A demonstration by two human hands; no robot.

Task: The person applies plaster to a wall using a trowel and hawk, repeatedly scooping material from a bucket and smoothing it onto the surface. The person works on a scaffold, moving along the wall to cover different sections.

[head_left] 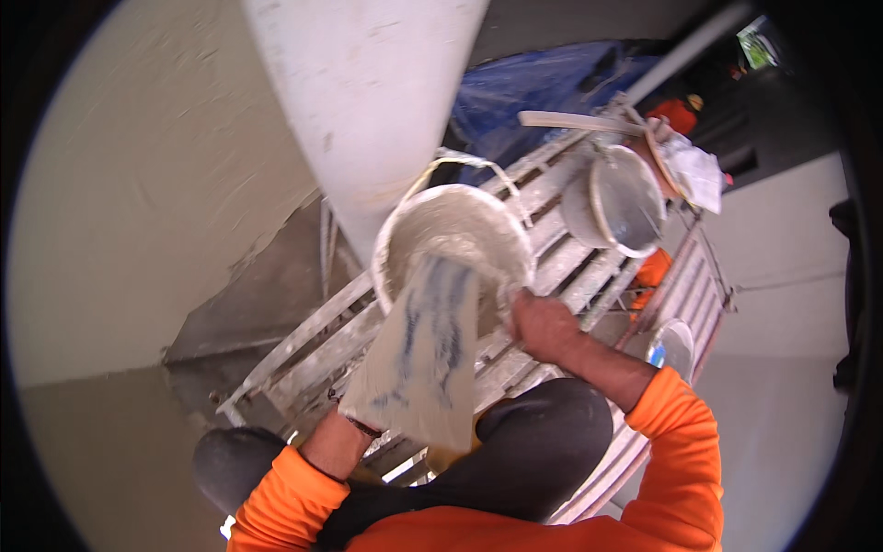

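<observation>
A long flat plastering board (425,354), coated in pale wet plaster with dark blue-grey streaks, slants from my left wrist into the mouth of a white bucket (405,216). My left hand (342,425) supports the board's near end; its fingers are hidden behind it, and a dark bracelet circles the wrist. Plaster smears the bucket's inner wall, and a pale handle stands up behind it. At the bucket's right rim, my right hand (544,327) is closed. Whether it grips the rim or a small tool there is hidden.
The bucket stands on a plaster-spattered slatted platform (322,359) beside a white column (368,101). To the right are a second bucket (598,198), a long pale strip (570,120) and another container (676,345). A partly plastered wall (138,202) rises at left. Someone in orange (676,115) is farther back.
</observation>
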